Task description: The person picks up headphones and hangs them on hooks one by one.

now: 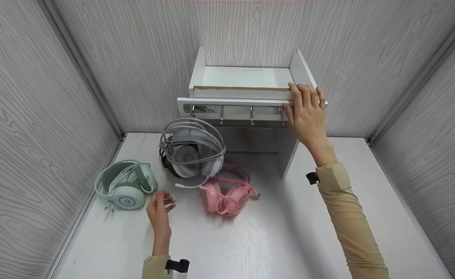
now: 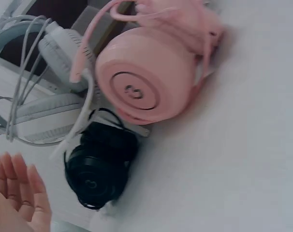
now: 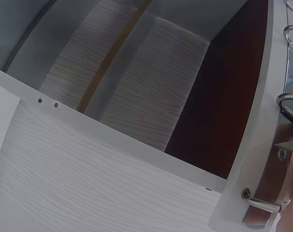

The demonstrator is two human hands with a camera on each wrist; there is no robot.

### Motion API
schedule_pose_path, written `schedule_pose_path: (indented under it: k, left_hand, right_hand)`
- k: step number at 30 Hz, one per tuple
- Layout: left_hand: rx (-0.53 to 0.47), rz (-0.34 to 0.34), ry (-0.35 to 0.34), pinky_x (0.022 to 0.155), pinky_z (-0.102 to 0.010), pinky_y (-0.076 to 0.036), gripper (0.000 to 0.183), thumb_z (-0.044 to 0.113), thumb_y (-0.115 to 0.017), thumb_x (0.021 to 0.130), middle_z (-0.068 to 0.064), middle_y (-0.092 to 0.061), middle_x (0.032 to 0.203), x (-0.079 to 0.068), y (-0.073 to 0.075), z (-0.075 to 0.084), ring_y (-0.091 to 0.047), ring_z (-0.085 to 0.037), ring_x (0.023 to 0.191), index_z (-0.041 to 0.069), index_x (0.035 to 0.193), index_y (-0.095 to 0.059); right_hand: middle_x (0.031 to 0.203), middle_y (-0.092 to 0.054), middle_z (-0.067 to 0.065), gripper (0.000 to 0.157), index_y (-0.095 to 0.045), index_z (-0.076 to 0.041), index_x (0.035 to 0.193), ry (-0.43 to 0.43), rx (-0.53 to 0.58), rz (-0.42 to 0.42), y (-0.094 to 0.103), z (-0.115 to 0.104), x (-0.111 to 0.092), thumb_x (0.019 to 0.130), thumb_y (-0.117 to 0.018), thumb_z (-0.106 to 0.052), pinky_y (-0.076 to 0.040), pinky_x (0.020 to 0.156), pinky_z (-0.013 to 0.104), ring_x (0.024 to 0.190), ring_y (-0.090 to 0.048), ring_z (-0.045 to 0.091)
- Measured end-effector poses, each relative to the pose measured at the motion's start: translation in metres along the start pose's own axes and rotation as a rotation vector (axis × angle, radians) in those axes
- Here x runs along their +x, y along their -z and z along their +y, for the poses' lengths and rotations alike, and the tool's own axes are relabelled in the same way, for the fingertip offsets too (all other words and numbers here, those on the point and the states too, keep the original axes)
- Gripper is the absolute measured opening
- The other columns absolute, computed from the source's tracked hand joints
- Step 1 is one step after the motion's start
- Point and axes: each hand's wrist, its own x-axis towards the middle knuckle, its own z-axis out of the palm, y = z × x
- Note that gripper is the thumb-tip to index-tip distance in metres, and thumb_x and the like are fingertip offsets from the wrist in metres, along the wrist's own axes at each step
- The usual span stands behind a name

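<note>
My left hand [image 1: 160, 207] hovers above the table, holding nothing, with its fingers loosely bent. Just left of it lies a mint green headset [image 1: 128, 197], its cable wound round it. To the right is a pink headset [image 1: 233, 199]. Behind them sits a white-grey headset [image 1: 213, 164] with a microphone boom, and a black headset [image 2: 100, 166] shows in the left wrist view. My right hand [image 1: 311, 114] grips the front right corner of a white shelf unit [image 1: 247, 93], thumb in front of the hook rail [image 1: 235, 101] and fingers over the top.
Metal hooks [image 1: 252, 116] line the rail's front. Beneath the unit's top is a shaded space between side panels [image 1: 291, 155]. Wood-grain walls [image 1: 134, 58] enclose the white table [image 1: 250, 248] at the back and both sides.
</note>
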Motion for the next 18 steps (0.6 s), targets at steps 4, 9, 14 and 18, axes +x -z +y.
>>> schedule_pose_path:
  k: [4, 9, 14, 18]
  left_hand:
    - [0.094, -0.114, 0.09, 0.071, -0.031, -0.057, 0.034, 0.026, -0.047, 0.1, -0.012, -0.065, 0.097, -0.014, -0.012, -0.015, -0.065, -0.024, 0.091, -0.003, 0.107, -0.061]
    - [0.193, -0.278, 0.12, 0.083, -0.039, -0.056, 0.045, 0.033, -0.048, 0.099, -0.024, -0.055, 0.127, -0.026, -0.034, -0.025, -0.054, -0.035, 0.119, -0.002, 0.127, -0.052]
    - [0.292, -0.409, 0.164, 0.095, -0.052, -0.048, 0.072, 0.046, -0.05, 0.096, -0.025, -0.037, 0.146, -0.028, -0.051, -0.028, -0.04, -0.039, 0.133, -0.001, 0.145, -0.029]
    - [0.313, -0.459, 0.225, 0.097, -0.057, -0.045, 0.084, 0.052, -0.051, 0.093, -0.027, -0.025, 0.152, -0.026, -0.063, -0.029, -0.032, -0.043, 0.138, 0.001, 0.15, -0.017]
  right_hand:
    - [0.135, -0.045, 0.01, 0.052, -0.033, -0.017, 0.146, 0.0, 0.003, 0.0, 0.001, 0.001, 0.0, 0.102, -0.033, -0.044, -0.014, 0.117, 0.046, 0.13, -0.036, 0.027]
    - [0.136, -0.044, 0.009, 0.052, -0.033, -0.018, 0.147, -0.001, 0.012, 0.001, 0.001, 0.001, 0.0, 0.102, -0.033, -0.044, -0.014, 0.117, 0.046, 0.131, -0.036, 0.027]
    - [0.136, -0.045, 0.009, 0.051, -0.033, -0.018, 0.146, 0.0, 0.013, 0.006, 0.001, 0.0, 0.0, 0.102, -0.034, -0.043, -0.013, 0.118, 0.046, 0.131, -0.036, 0.027]
    - [0.135, -0.044, 0.009, 0.051, -0.033, -0.019, 0.146, -0.003, 0.014, 0.0, 0.0, 0.0, -0.001, 0.102, -0.034, -0.044, -0.013, 0.118, 0.045, 0.131, -0.035, 0.027]
